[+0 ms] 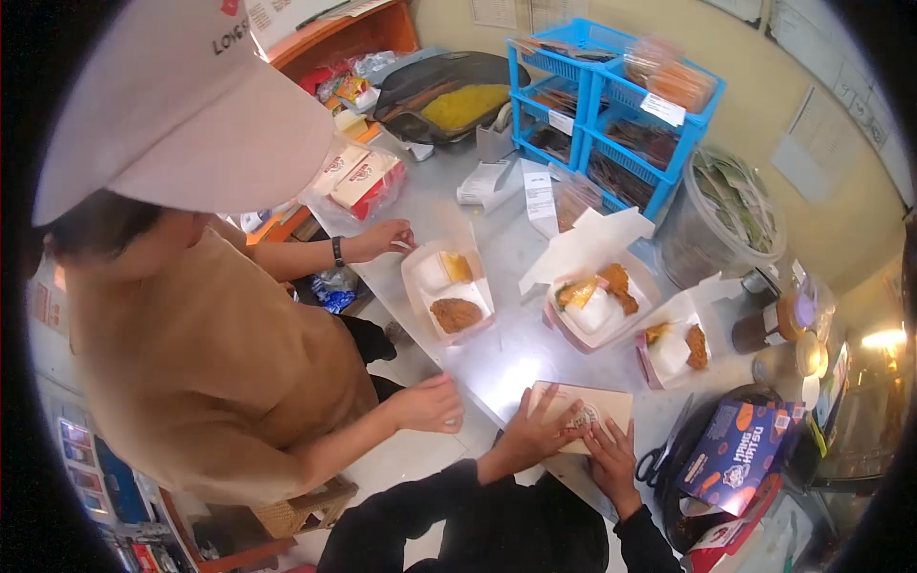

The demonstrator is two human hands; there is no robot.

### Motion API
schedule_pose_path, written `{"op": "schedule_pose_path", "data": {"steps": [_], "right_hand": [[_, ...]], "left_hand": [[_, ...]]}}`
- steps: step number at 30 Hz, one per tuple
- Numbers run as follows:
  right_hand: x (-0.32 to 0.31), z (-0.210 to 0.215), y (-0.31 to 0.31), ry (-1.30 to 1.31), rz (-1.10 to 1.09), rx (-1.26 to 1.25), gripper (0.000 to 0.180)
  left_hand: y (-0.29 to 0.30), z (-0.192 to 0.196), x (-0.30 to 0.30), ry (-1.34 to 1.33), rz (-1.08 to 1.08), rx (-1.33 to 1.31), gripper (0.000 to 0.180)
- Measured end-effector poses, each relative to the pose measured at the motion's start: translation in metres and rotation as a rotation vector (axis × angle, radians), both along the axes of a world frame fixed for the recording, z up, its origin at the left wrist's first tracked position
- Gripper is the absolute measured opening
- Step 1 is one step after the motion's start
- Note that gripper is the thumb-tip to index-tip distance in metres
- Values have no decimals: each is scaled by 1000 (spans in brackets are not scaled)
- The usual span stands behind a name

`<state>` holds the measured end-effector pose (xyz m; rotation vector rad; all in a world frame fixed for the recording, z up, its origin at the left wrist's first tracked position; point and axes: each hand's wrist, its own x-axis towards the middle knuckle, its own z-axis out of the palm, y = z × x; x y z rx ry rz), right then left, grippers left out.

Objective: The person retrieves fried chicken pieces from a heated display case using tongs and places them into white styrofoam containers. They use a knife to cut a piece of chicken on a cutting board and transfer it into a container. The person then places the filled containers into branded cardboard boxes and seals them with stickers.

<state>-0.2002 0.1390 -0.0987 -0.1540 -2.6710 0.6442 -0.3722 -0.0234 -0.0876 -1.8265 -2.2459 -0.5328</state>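
A closed cardboard meal box [614, 403] lies at the near edge of the metal table, its pale lid facing up. My left hand [533, 435] rests on the lid from the left, fingers stretched out and spread. From the right, my right hand [612, 462] lies against the lid with its fingers extended, the fingertips close to my left hand's. Beyond the box stand two open meal boxes with rice and fried chicken, a larger one [569, 325] and a smaller one [652, 367]. A third open box [484, 298] sits before the co-worker.
A co-worker in a cap and brown shirt [220, 363] stands at left, one hand near the third box. Blue stacked baskets [597, 124] and a clear tub [721, 220] stand behind. Scissors [659, 460], jars [764, 325] and a purple box [735, 454] are at right.
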Motion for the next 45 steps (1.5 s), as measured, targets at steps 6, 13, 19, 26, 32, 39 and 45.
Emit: {"op": "schedule_pose_path", "data": {"steps": [6, 13, 19, 26, 32, 39, 45], "right_hand": [[-1, 9, 1, -85, 39, -96, 67], [63, 174, -7, 278, -296, -69, 42], [260, 279, 74, 401, -1128, 394, 16], [706, 107, 194, -724, -1772, 164, 41], [684, -1, 260, 47, -2095, -319, 51], [588, 112, 275, 534, -1406, -586, 19], [404, 241, 103, 971, -837, -878, 59]], "left_hand": [[2, -14, 2, -146, 3, -47, 44], [27, 75, 24, -224, 68, -310, 70], [62, 110, 72, -292, -49, -47, 55], [119, 118, 136, -300, -233, 161, 39], [105, 146, 145, -107, 20, 163, 32], [136, 170, 151, -372, -56, 321, 28], [166, 211, 228, -560, -742, 509, 31]]}}
